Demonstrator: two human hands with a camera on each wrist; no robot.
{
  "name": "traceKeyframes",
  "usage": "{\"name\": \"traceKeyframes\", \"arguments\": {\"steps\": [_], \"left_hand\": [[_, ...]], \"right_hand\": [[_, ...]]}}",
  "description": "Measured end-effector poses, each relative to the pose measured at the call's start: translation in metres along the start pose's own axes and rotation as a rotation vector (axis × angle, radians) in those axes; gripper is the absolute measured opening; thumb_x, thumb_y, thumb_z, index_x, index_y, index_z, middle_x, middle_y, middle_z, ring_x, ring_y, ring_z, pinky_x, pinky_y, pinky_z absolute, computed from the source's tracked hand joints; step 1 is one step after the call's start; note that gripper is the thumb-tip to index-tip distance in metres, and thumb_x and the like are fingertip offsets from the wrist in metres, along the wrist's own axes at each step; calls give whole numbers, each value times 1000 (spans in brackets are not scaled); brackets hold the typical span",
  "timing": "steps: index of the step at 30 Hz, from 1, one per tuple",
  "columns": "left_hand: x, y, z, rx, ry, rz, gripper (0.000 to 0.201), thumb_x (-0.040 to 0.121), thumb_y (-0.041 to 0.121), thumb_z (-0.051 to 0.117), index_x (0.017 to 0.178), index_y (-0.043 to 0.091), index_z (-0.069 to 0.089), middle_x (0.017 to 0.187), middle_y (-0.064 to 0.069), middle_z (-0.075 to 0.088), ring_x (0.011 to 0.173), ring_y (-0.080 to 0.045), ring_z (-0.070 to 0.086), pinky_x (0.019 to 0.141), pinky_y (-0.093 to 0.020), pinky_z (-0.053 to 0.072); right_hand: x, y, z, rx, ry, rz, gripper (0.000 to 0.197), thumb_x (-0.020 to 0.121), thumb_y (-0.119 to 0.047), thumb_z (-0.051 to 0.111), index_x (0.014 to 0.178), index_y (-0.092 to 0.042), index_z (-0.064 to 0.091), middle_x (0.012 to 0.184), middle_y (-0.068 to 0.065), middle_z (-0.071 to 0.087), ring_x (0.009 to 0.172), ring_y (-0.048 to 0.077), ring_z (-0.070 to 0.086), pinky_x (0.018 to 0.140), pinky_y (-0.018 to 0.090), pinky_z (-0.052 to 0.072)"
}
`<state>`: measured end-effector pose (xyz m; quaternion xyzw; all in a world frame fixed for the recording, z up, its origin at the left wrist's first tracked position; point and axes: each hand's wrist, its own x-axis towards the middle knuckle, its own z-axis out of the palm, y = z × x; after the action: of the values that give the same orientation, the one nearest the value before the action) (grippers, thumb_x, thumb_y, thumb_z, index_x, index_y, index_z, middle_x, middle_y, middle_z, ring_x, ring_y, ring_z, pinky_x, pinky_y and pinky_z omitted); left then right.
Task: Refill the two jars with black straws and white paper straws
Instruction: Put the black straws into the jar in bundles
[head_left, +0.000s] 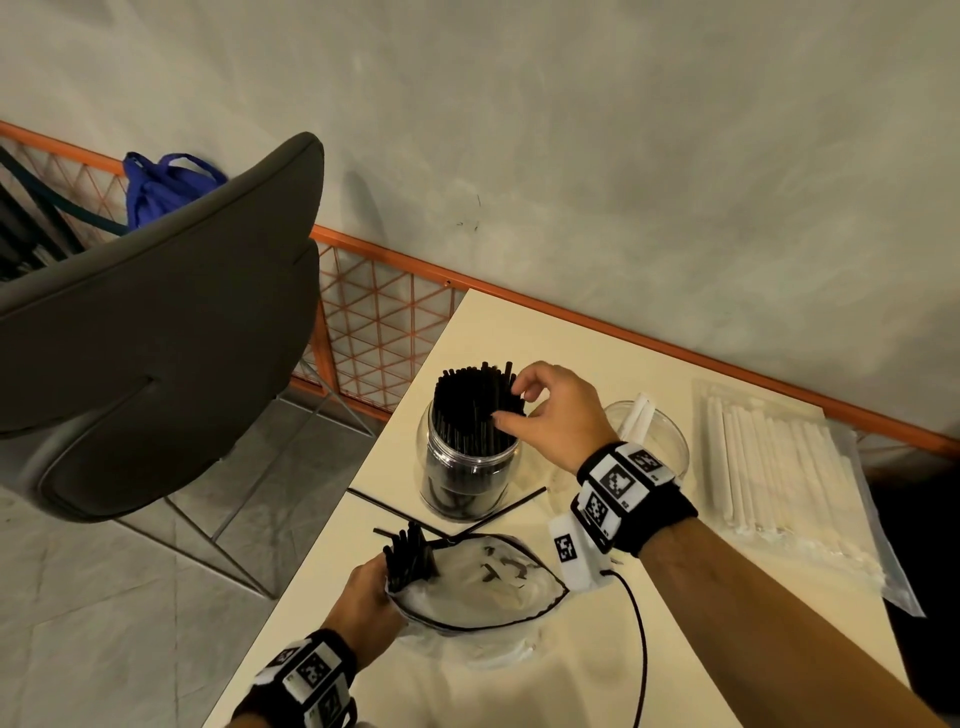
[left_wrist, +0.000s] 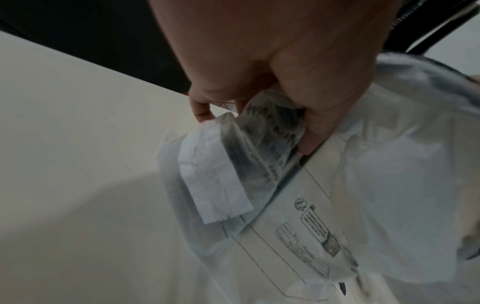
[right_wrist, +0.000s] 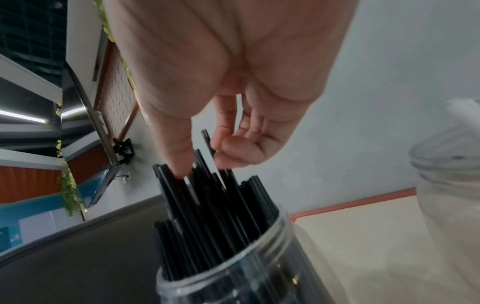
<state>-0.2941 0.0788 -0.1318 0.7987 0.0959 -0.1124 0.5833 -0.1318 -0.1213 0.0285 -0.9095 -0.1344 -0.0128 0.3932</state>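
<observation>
Jar (head_left: 470, 457) of black straws (head_left: 475, 405) sits near the table (head_left: 701, 649) corner; right hand (head_left: 558, 421) pinches one straw, left hand (head_left: 363, 603) grips the bag (head_left: 483, 587).

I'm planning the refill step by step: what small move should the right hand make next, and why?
Probably let go of the black straw its fingers pinch above the near-full jar, then reach back to the bag. The left hand holds more black straws at the bag's mouth, and two lie loose on the table.

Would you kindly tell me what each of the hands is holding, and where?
The left hand grips the plastic bag at its mouth; the right hand pinches one black straw near its top.
</observation>
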Motion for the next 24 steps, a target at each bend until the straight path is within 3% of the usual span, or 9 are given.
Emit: {"name": "traceKeyframes", "arguments": {"steps": [4,7,10,13,16,18,21,24], "left_hand": [[0,-2,-1,-10,-14,-17,32,60,36,60,90,29,67,91,5,71,91,-15,66,85,-42,54],[0,-1,-2,-27,-22,-28,32,60,36,62,91,28,68,92,2,71,91,-19,66,86,-44,54],[-1,2,-1,0,-9,-3,32,58,40,59,88,31,68,90,8,71,89,-6,65,82,-33,54],[-1,2,-1,8,-8,4,30,59,35,61,88,32,68,91,15,71,88,1,64,79,-24,52],[-3,5,0,27,-5,24,28,61,28,62,88,30,68,92,23,68,87,4,62,75,-12,48],[-4,9,0,24,-1,41,33,56,34,61,88,29,68,92,24,68,88,5,62,72,-6,45],[-5,10,-1,-2,12,39,45,51,45,55,90,27,68,88,12,71,87,4,62,72,-9,46],[-3,7,-1,-4,13,43,44,52,45,55,90,27,68,91,8,71,88,0,63,78,-17,50]], "right_hand": [[1,-8,-1,27,87,-93,23,81,-25,77,97,-21,62,95,-3,56,73,6,51,72,22,43],[-5,-13,4,52,84,-187,49,84,-28,72,127,-24,49,130,-5,42,116,6,46,97,16,37],[-3,-13,14,-182,-44,-343,65,92,-39,60,148,-20,33,157,-3,28,146,11,21,118,22,20],[0,-6,26,-452,-150,-378,55,104,-37,39,154,-17,27,161,-1,26,151,14,13,121,37,20],[-7,8,34,-518,-209,-372,55,105,-31,33,157,-20,15,161,-2,25,150,14,15,120,38,20],[-10,13,34,-505,-213,-363,58,105,-32,33,157,-25,9,164,-6,17,151,13,8,122,34,15],[-8,7,31,-415,-146,-381,59,104,-35,37,156,-27,11,164,-11,5,152,10,0,118,27,4],[-2,0,31,-419,-118,-437,56,105,-31,36,156,-25,15,164,-10,13,151,8,4,118,26,6]]}}
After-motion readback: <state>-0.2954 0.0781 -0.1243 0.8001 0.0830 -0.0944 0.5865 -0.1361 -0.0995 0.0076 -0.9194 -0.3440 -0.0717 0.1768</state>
